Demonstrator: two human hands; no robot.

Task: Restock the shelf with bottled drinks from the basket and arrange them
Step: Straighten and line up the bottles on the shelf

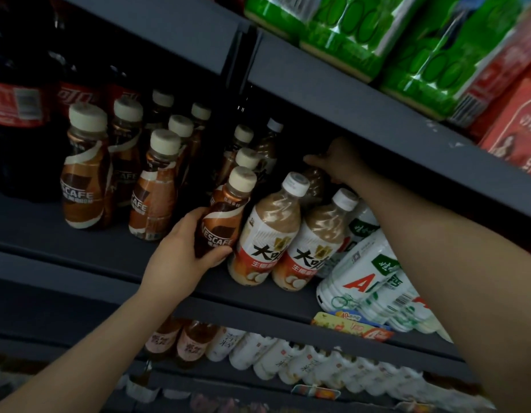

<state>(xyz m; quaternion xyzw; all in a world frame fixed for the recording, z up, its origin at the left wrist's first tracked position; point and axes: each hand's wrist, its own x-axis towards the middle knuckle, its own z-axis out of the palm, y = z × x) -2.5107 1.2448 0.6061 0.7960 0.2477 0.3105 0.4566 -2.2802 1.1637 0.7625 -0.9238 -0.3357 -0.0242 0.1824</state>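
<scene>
At the far left of the frame I am seeing dark cola bottles (17, 105) with red labels standing at the back of the grey shelf (79, 245). Just right of them, a cluster of brown Nescafe bottles (85, 171) with cream caps is standing upright in rows. Toward the centre, my left hand (180, 257) is wrapping its fingers around the lower body of one Nescafe bottle (225, 216), holding it tilted at the shelf's front edge, just beside two milk tea bottles (268, 234) with white caps and red-and-white labels. Right of centre and higher, my right hand (338, 162) is reaching deep under the upper shelf, and its fingers are closing over the top of a brownish bottle (316, 180) behind the milk tea pair. At the lower right, white bottles (365, 272) with green and red print are leaning on the same shelf. Green shrink-wrapped packs (362, 34) are sitting at the upper right. More bottles are lining the lower shelf along the bottom.
</scene>
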